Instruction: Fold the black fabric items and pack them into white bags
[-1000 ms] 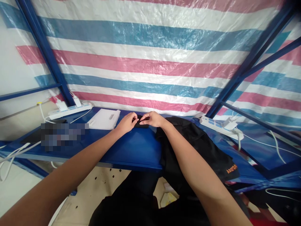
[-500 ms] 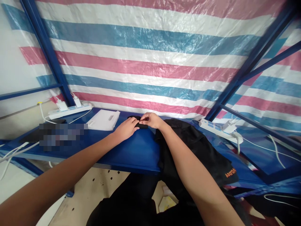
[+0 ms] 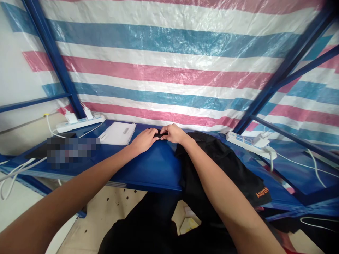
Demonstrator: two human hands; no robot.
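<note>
Near the back edge of the blue shelf, both hands grip a small black object, possibly rolled or folded cloth; most of it is hidden by fingers. My left hand has its fingers closed on the left end. On the right end, my right hand pinches with thumb and fingers. Under my right forearm lies a black garment with orange lettering, draped over the shelf's front edge.
Left of my hands lie white papers on the blue shelf. White power strips with plugs stand at the left and right. A dark flat item lies at far left, partly blurred out. Striped plastic sheeting hangs behind.
My right hand has its thumb and fingers a little more apart around the black object, and both hands have risen slightly. The whole view has shifted a little.
</note>
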